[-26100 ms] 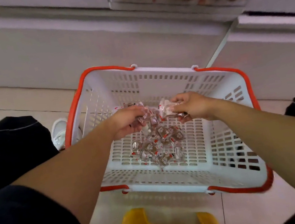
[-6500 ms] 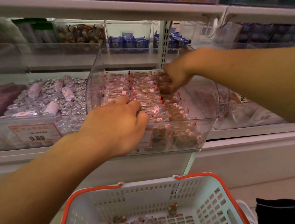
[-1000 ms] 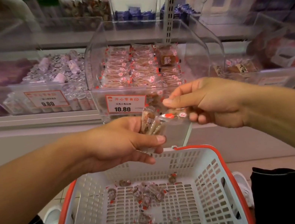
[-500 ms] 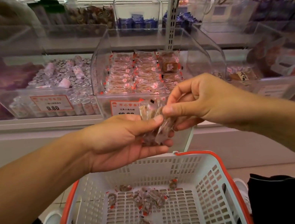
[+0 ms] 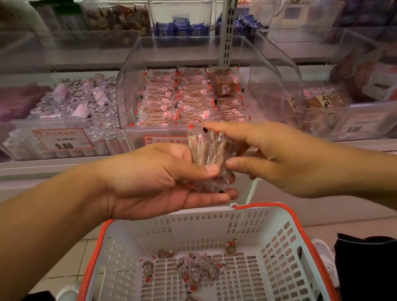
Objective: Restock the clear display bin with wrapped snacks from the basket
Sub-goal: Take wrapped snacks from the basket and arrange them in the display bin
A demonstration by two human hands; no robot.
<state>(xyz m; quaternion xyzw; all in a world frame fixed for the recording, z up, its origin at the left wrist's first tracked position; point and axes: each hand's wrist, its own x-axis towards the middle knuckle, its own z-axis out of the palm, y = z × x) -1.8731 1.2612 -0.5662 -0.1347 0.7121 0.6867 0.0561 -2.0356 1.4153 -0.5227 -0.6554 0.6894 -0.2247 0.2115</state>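
My left hand (image 5: 152, 181) grips a small stack of clear-wrapped brown snacks (image 5: 207, 152) upright between thumb and fingers. My right hand (image 5: 275, 161) touches the same stack from the right, index finger along its top and thumb at its lower edge. Both hands hover above the white basket with the orange rim (image 5: 268, 228), where several loose wrapped snacks (image 5: 197, 272) lie on the floor of the basket. Behind the hands stands the clear display bin (image 5: 261, 76), with rows of the same snacks filling its left and middle part.
A neighbouring clear bin (image 5: 75, 110) of silver-wrapped sweets with a 9.80 price tag stands to the left. More bins (image 5: 357, 100) sit to the right and on the upper shelf (image 5: 179, 24). My dark-trousered knees and white shoes flank the basket on the tiled floor.
Over the last second my hands have risen slightly and come together. My right hand, which pinched a wrapper beside the stack, now rests its index finger and thumb against the stack in my left hand.
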